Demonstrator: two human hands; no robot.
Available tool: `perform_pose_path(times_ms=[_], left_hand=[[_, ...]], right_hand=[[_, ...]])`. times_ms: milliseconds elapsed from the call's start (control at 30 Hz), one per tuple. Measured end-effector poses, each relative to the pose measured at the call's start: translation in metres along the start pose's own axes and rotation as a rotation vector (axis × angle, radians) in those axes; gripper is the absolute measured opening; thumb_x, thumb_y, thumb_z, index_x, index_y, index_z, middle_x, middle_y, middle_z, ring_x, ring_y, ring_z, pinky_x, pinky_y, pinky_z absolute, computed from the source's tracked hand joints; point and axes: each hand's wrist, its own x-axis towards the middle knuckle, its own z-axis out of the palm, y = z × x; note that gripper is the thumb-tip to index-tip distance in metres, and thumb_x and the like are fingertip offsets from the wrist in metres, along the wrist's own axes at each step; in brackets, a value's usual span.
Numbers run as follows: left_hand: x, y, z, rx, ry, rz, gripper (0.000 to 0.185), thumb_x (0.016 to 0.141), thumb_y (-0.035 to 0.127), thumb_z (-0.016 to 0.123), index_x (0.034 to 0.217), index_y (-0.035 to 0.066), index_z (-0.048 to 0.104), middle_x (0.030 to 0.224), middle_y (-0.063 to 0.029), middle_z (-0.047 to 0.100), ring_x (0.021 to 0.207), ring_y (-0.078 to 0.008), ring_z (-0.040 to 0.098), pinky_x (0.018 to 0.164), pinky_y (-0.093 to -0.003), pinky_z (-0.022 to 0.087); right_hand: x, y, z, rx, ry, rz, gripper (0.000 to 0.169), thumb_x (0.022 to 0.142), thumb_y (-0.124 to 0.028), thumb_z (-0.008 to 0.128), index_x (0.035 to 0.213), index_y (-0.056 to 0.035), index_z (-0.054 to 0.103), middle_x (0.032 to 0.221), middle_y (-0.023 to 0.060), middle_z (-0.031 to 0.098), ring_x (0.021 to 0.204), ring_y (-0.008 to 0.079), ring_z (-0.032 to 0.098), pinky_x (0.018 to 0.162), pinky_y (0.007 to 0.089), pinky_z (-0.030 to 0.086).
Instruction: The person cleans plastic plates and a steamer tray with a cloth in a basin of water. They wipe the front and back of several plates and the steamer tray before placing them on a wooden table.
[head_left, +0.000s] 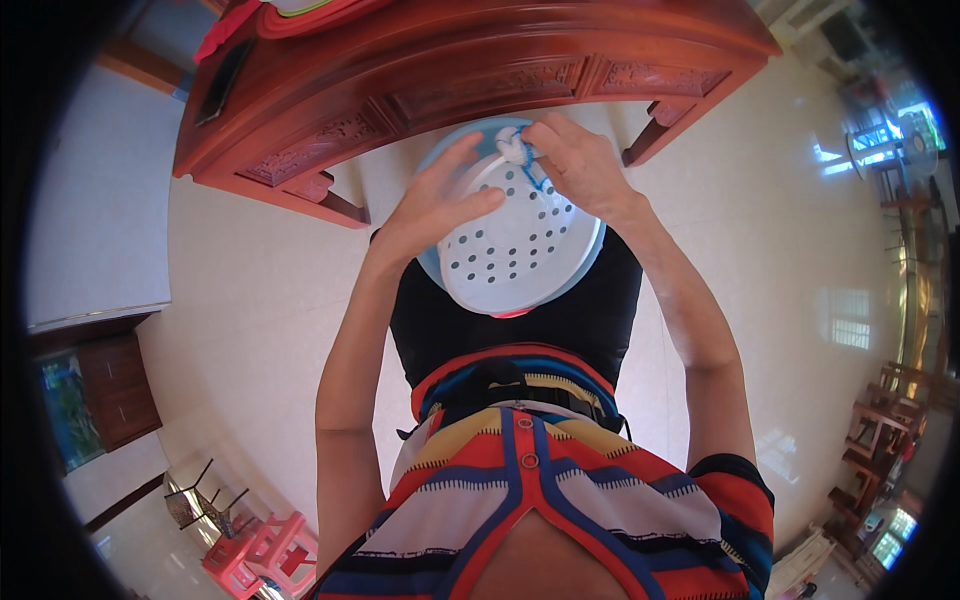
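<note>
A white, round plastic colander (501, 232) with dark-looking holes lies tilted over a light blue plastic basin (592, 251), above my black-trousered lap. At its far rim my right hand (581, 165) pinches a small bunched white cloth (514, 145) with blue edging, part of which trails down into the colander. My left hand (439, 199) is over the colander's left side, thumb and fingers spread, with nothing in it; whether it touches the rim I cannot tell. A sliver of something red (514, 313) shows under the near rim.
Just ahead stands a carved reddish wooden table (480, 90) bearing a dark phone-like object (225, 82) and red plasticware (322, 21). Pink plastic stools (262, 555) are behind at left. Wooden furniture (874, 442) lines the right, beyond a glossy tiled floor (765, 247).
</note>
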Motion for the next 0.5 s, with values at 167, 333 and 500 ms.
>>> perform_pose_path(times_ms=[167, 333, 500], left_hand=[[0.003, -0.019, 0.014, -0.179, 0.149, -0.095, 0.058, 0.072, 0.005, 0.053, 0.13, 0.003, 0.048, 0.118, -0.0125, 0.054, 0.092, -0.0157, 0.057, 0.068, -0.0235, 0.046], [0.001, -0.013, 0.014, -0.471, 0.389, -0.085, 0.053, 0.069, -0.005, 0.046, 0.121, 0.001, 0.057, 0.104, -0.0069, 0.06, 0.077, -0.0106, 0.057, 0.058, -0.021, 0.044], [0.0, -0.017, 0.011, -0.452, 0.537, -0.115, 0.049, 0.074, -0.005, 0.048, 0.121, 0.003, 0.058, 0.094, -0.0031, 0.062, 0.07, -0.0075, 0.056, 0.053, -0.0184, 0.042]], right_hand=[[0.001, 0.007, 0.005, 0.087, 0.013, 0.101, 0.026, 0.077, -0.008, 0.062, 0.101, -0.0132, 0.053, 0.094, 0.0079, 0.054, 0.085, 0.0298, 0.057, 0.071, 0.0398, 0.048], [-0.023, 0.02, 0.026, -0.081, 0.152, 0.368, 0.026, 0.076, -0.004, 0.061, 0.101, -0.0046, 0.051, 0.108, 0.0145, 0.053, 0.09, 0.0343, 0.056, 0.071, 0.0399, 0.048], [-0.046, -0.004, 0.036, -0.602, 0.106, 0.269, 0.03, 0.074, -0.005, 0.06, 0.104, -0.0044, 0.053, 0.121, 0.0181, 0.043, 0.109, 0.0353, 0.045, 0.085, 0.0428, 0.04]])
